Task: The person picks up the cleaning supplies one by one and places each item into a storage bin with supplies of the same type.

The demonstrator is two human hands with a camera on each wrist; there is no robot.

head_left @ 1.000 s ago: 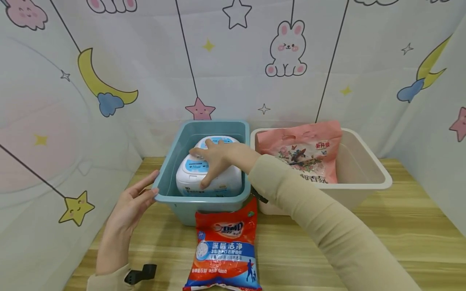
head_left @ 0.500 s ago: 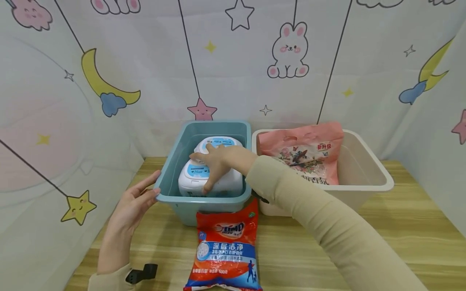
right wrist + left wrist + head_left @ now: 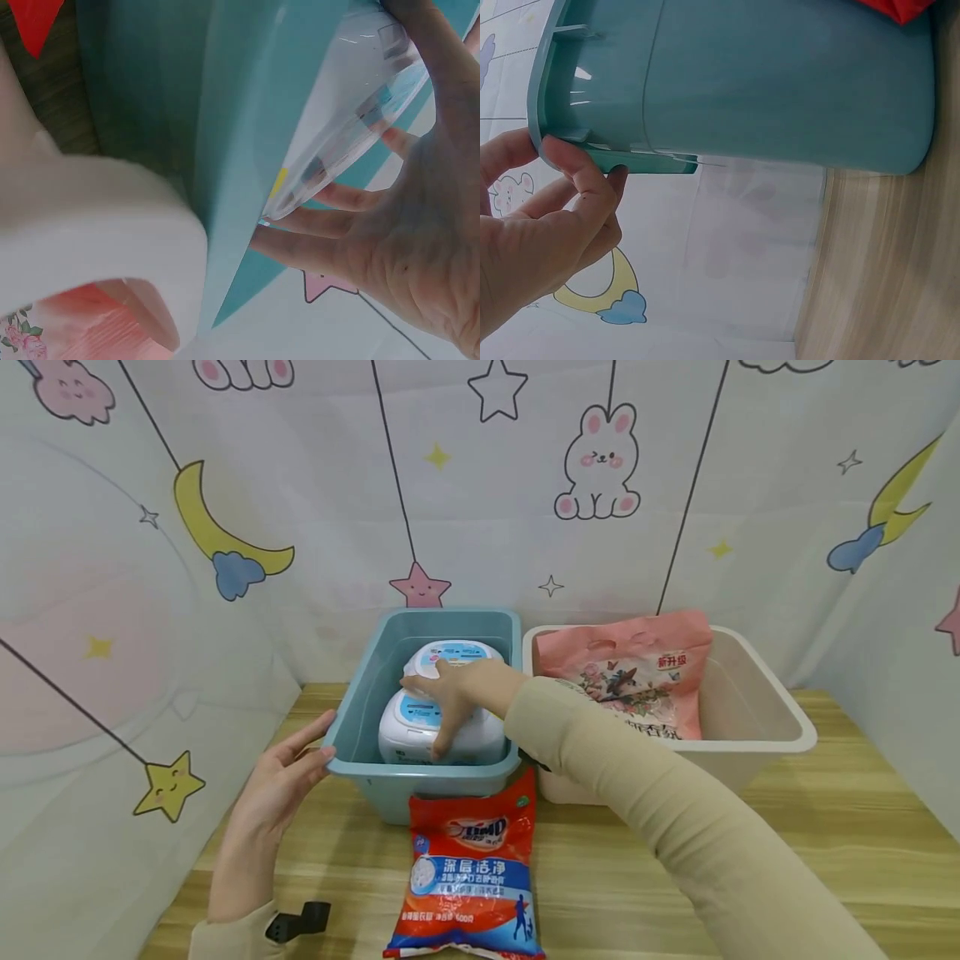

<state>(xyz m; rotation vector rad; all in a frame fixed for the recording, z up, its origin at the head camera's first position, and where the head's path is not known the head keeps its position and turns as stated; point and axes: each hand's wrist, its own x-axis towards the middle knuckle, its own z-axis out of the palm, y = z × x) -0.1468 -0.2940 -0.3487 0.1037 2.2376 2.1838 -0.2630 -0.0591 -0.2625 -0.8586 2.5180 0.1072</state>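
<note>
A blue-green plastic bin [image 3: 420,769] stands on the table with two white lidded tubs inside. The front tub [image 3: 405,739] has a light-blue label on its lid. Behind it sits the rear tub [image 3: 459,652], partly covered by my right hand [image 3: 459,689]. That hand grips the front tub from above, thumb down its near side and fingers spread over the far side. In the right wrist view, fingers lie along the tub's [image 3: 360,97] edge. My left hand [image 3: 276,781] pinches the bin's front left rim between thumb and fingers, also seen in the left wrist view.
A red and blue washing powder bag [image 3: 472,881] lies against the bin's front. To the right, touching the bin, is a beige bin [image 3: 750,747] holding a pink bag [image 3: 637,668]. A cartoon-printed white curtain [image 3: 495,510] hangs around the wooden table [image 3: 637,877].
The front tub and my right hand have shifted slightly right inside the bin. My left hand stays on the rim, and the whole head view has drifted a little.
</note>
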